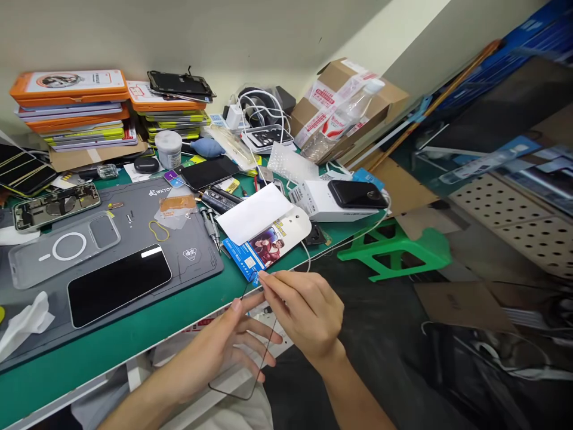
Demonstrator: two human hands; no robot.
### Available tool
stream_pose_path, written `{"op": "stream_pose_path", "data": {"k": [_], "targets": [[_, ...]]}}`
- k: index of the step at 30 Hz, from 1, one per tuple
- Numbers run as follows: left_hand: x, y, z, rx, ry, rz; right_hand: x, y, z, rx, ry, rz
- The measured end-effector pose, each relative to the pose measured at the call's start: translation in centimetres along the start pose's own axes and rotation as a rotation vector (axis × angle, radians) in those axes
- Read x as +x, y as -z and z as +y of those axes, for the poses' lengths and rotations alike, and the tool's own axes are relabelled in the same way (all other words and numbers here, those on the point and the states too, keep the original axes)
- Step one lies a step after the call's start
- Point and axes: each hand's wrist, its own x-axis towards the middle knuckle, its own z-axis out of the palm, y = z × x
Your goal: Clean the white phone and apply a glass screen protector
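Note:
Both hands hold a thin clear screen protector (253, 352) with a dark rim, off the front edge of the green bench (134, 334). My left hand (224, 349) cups it from below, fingers along its edges. My right hand (302, 310) pinches its top corner, close to a blue protector package (264, 242) with a white sheet lying on the bench edge. A black phone (119, 283) lies face up on the grey work mat (188, 239), left of my hands, beside a clear phone case (62, 248).
Stacked orange boxes (71, 104) line the back wall. Screwdrivers (212, 224), an opened phone frame (56, 206), a white box (322, 200) bearing a dark phone, cables and cardboard boxes (344, 101) crowd the bench. A green stool (394, 251) stands on the floor to the right. A tissue (24, 319) lies at left.

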Motion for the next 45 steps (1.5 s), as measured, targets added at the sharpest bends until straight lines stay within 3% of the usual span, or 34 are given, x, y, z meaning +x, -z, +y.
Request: {"op": "stream_pose_path", "data": {"k": [9,16,28,39,45], "targets": [[-0.3,0.2,0.2,0.085,0.007,0.031,0.3,-0.7,-0.3,0.046,-0.125,0.008],[-1.0,0.3,0.3,0.135,0.023,0.044,0.0,-0.4,-0.1,0.009,-0.034,0.035],[-1.7,0.0,0.1,0.233,0.031,0.109,0.4,0.0,0.4,0.089,0.042,-0.031],[-1.5,0.1,0.0,0.019,-0.036,0.074,0.1,1.2,-0.3,0.198,0.117,-0.097],[-1.8,0.8,-0.4,-0.098,-0.065,0.126,-0.4,1.1,-1.3,0.343,0.038,-0.105]]}}
